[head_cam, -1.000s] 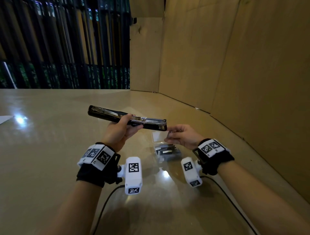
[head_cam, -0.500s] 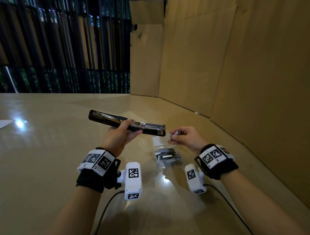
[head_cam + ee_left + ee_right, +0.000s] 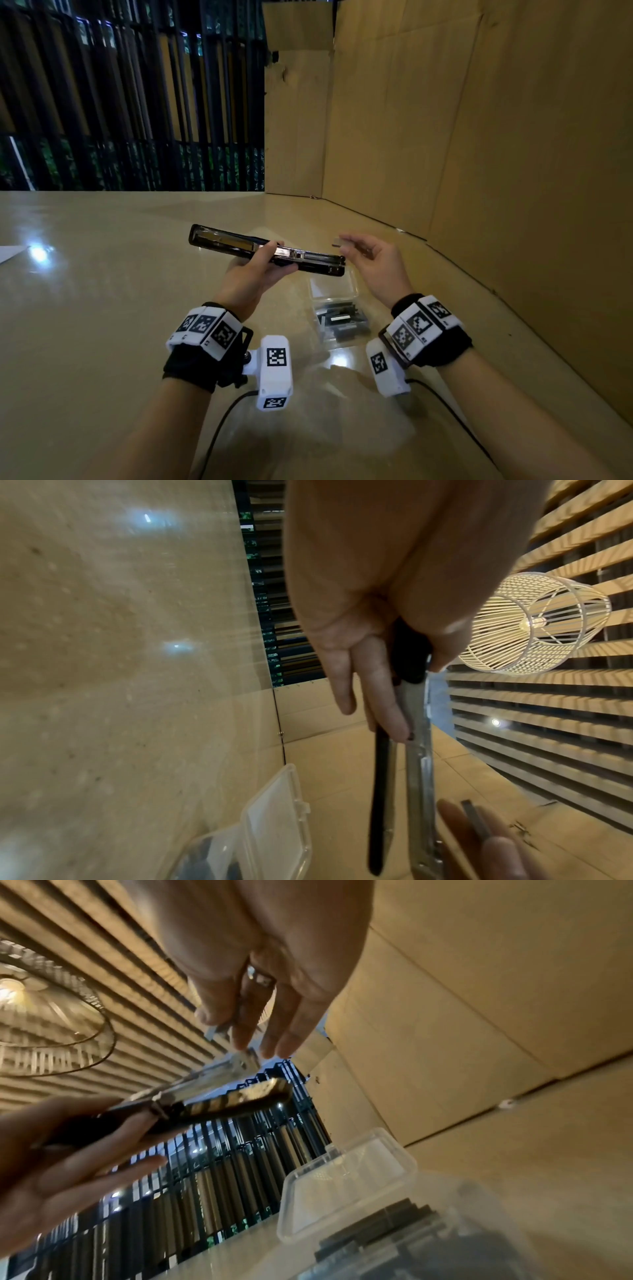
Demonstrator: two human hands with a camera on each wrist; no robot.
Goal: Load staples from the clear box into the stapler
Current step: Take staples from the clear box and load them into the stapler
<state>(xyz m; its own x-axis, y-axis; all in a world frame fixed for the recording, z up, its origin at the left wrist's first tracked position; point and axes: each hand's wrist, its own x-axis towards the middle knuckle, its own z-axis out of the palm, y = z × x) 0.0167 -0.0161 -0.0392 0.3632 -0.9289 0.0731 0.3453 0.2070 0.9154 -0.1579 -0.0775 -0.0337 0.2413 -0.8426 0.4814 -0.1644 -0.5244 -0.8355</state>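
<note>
Stapler (image 3: pixel 265 255) hanging opened flat above table (image 3: pixel 102 308), left hand (image 3: pixel 251 277) gripping its middle. Right hand (image 3: pixel 375 263) pinching staple strip (image 3: pixel 337 244) just beside stapler's near end. Clear box (image 3: pixel 334 291) sitting open on table below, staples inside.

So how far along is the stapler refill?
Partway. Done: the clear box lies open on the table and the stapler is swung open, held by the left hand. In hand: the right hand pinches a staple strip near the stapler. Left: seat the strip and close it.
</note>
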